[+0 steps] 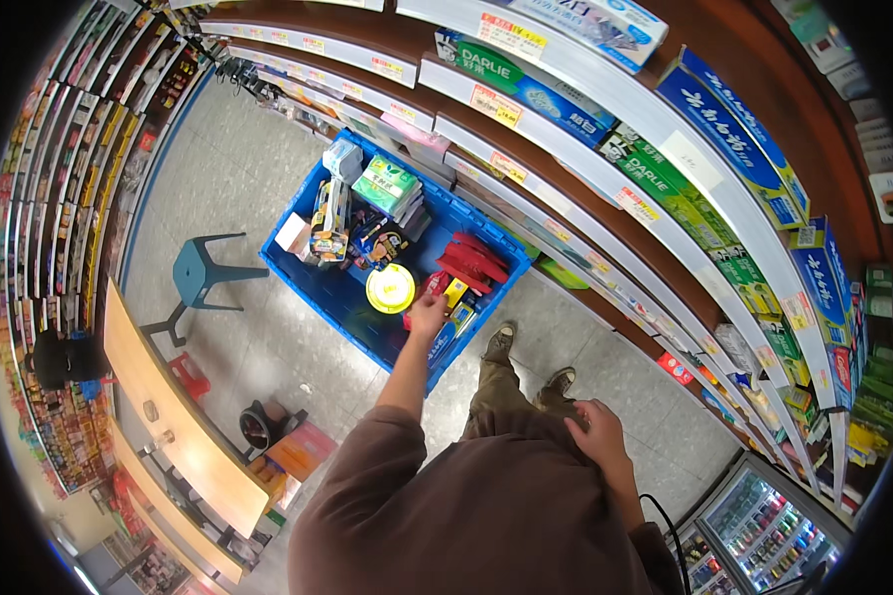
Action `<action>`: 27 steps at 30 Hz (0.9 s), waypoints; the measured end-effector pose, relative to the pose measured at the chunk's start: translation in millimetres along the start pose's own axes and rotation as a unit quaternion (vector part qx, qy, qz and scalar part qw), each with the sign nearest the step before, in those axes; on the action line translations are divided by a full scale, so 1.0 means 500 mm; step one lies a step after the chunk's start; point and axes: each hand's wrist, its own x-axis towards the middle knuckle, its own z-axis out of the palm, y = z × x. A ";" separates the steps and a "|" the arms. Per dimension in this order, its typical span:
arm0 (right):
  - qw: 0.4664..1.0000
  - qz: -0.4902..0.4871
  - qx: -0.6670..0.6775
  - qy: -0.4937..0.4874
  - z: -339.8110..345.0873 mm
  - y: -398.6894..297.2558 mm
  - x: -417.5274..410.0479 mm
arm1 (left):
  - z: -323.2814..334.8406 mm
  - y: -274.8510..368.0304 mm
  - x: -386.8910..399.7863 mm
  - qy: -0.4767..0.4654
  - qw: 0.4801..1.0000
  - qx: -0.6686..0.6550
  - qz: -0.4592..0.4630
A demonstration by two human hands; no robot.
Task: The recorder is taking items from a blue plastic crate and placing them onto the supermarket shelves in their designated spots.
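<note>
My left hand (427, 315) reaches down into a large blue plastic crate (320, 301), its fingertips at a red package (436, 285); whether they grip it is unclear. Beside that hand is a round tub with a yellow lid (391, 288). Several red packages (470, 262) lie at the crate's right end, near yellow and blue boxes (455, 291). Green tissue packs (387, 184), a white-and-blue pack (342, 161), a white box (293, 233) and dark packages (378, 242) fill the far left part. My right hand (600, 431) rests near my thigh with nothing visible in it, fingers loosely spread.
Shelves with Darlie toothpaste boxes (658, 175) and price tags run along the right. A teal stool (193, 273) stands left of the crate, near a light wooden table (186, 439). A red stool (189, 375) is beside the table. A glass-door fridge (766, 524) stands lower right.
</note>
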 end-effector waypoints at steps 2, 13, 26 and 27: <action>1.000 -0.005 0.001 0.012 -0.001 0.007 -0.001 | 0.063 0.031 -0.012 -0.003 0.997 -0.070 -0.042; 0.999 0.035 -0.008 0.032 -0.007 0.033 -0.064 | 0.125 0.048 0.143 0.047 0.996 0.005 -0.074; 0.937 0.079 0.337 0.050 0.032 0.086 0.054 | -0.082 0.350 -0.315 -0.374 0.901 -0.189 0.117; 0.899 0.082 0.430 0.011 0.058 0.103 0.068 | -0.073 0.347 -0.328 -0.393 0.884 -0.224 0.115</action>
